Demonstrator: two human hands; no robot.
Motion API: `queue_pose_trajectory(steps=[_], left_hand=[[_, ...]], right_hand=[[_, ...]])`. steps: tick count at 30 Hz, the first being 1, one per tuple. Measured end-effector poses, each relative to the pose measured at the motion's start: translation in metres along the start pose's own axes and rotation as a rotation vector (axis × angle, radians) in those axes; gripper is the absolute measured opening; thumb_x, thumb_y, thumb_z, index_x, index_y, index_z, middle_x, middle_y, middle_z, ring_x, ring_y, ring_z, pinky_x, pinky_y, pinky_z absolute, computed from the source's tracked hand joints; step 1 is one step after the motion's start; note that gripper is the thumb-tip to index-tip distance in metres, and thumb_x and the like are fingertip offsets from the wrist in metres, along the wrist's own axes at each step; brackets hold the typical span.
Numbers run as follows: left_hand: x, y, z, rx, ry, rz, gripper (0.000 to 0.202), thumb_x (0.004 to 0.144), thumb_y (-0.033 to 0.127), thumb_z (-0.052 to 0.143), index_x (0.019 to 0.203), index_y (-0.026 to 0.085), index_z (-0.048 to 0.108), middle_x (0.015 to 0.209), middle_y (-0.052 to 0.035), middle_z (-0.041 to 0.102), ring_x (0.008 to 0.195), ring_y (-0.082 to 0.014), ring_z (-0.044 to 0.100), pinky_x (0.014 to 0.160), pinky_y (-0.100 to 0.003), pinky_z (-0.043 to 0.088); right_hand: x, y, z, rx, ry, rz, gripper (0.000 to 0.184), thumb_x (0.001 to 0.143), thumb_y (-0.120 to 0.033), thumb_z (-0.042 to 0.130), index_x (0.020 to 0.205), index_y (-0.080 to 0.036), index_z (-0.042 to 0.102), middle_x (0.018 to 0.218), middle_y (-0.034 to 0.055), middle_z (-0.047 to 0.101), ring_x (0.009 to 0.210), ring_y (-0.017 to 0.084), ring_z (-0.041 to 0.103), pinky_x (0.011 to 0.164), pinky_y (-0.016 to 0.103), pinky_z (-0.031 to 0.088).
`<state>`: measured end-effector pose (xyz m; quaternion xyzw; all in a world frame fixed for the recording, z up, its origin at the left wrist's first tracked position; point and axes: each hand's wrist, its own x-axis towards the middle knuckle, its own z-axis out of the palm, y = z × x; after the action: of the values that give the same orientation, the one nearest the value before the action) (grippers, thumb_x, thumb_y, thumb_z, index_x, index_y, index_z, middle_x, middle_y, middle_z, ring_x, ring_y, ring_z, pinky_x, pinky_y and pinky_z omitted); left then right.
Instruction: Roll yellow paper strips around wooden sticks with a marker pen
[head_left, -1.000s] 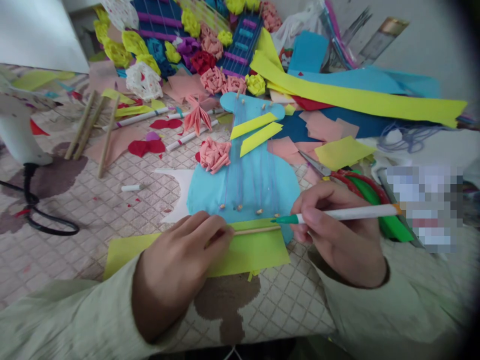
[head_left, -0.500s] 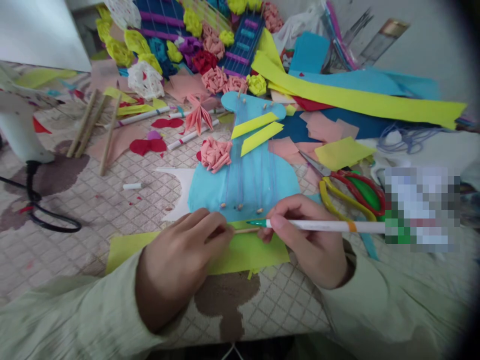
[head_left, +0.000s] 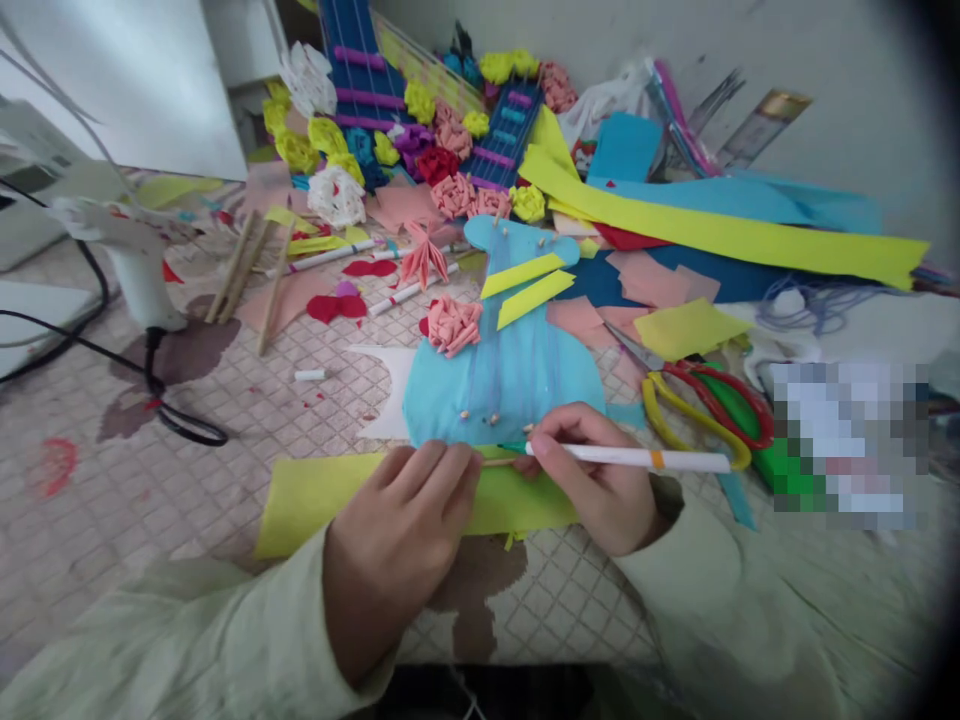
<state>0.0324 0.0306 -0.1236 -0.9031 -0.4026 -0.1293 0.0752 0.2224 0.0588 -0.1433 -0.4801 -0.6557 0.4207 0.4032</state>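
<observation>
My right hand (head_left: pixel 592 480) is closed round a white pen with a green tip (head_left: pixel 637 458), its point at the upper edge of a yellow-green paper sheet (head_left: pixel 315 495). My left hand (head_left: pixel 405 530) presses down on that sheet, its fingers closed on a thin wooden stick (head_left: pixel 499 461) lying along the edge. Just beyond lies a light blue guitar-shaped paper cutout (head_left: pixel 517 370) with thread strings, two yellow strips and a pink paper flower (head_left: pixel 452 324).
Scissors with red and yellow handles (head_left: pixel 697 410) lie to the right. A white glue gun (head_left: pixel 131 255) with a black cord stands at the left. Paper flowers, wooden sticks (head_left: pixel 251 265), rolled paper tubes and long yellow and blue paper strips (head_left: pixel 720 235) crowd the back.
My right hand slid the pen leftward along the sheet's edge toward my left hand. The view shifted, so everything now sits further right and the glue gun shows more fully.
</observation>
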Motion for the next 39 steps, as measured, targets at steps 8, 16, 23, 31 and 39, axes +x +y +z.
queue_pose_trajectory(steps=[8, 16, 23, 31, 39], left_hand=[[-0.015, 0.03, 0.007, 0.073, 0.057, -0.174, 0.037, 0.089, 0.032, 0.035, 0.112, 0.013, 0.056, 0.107, -0.0077, 0.061, 0.095, -0.0226, 0.056, 0.078, -0.038, 0.047], [-0.015, 0.039, 0.015, 0.078, 0.113, -0.266, 0.037, 0.085, 0.031, 0.042, 0.113, 0.014, 0.057, 0.109, -0.0091, 0.061, 0.095, -0.0267, 0.056, 0.078, -0.043, 0.047], [-0.017, 0.039, 0.02, 0.065, 0.156, -0.279, 0.034, 0.085, 0.025, 0.04, 0.111, 0.015, 0.059, 0.108, -0.0095, 0.062, 0.095, -0.0275, 0.055, 0.079, -0.044, 0.044], [-0.019, 0.035, 0.021, 0.024, 0.179, -0.279, 0.033, 0.083, 0.022, 0.043, 0.111, 0.016, 0.059, 0.107, -0.0089, 0.062, 0.094, -0.0275, 0.054, 0.081, -0.046, 0.041], [-0.019, 0.033, 0.022, 0.006, 0.189, -0.284, 0.032, 0.083, 0.022, 0.045, 0.11, 0.017, 0.059, 0.106, -0.0082, 0.063, 0.093, -0.0267, 0.054, 0.081, -0.044, 0.039]], right_hand=[[0.001, 0.003, 0.003, -0.017, 0.022, -0.029, 0.01, 0.081, -0.029, 0.055, 0.075, -0.02, 0.053, 0.059, -0.0022, 0.061, 0.055, 0.012, 0.059, 0.052, 0.024, 0.046], [0.007, 0.0, -0.009, 0.251, 0.184, -0.179, 0.005, 0.078, -0.022, 0.058, 0.074, -0.02, 0.057, 0.058, -0.003, 0.061, 0.049, 0.013, 0.06, 0.046, 0.026, 0.049], [0.018, -0.012, -0.029, 0.509, 0.434, -0.162, 0.01, 0.074, -0.02, 0.057, 0.064, -0.02, 0.057, 0.054, -0.0036, 0.053, 0.042, 0.013, 0.053, 0.035, 0.025, 0.039], [0.015, -0.013, -0.028, 0.513, 0.293, -0.024, 0.012, 0.073, -0.024, 0.061, 0.062, -0.021, 0.057, 0.045, -0.0053, 0.048, 0.038, 0.009, 0.047, 0.034, 0.021, 0.034], [0.005, -0.008, 0.003, 0.544, 0.062, 0.034, 0.008, 0.082, -0.025, 0.055, 0.076, -0.021, 0.053, 0.059, -0.0039, 0.058, 0.056, 0.011, 0.057, 0.05, 0.025, 0.046]])
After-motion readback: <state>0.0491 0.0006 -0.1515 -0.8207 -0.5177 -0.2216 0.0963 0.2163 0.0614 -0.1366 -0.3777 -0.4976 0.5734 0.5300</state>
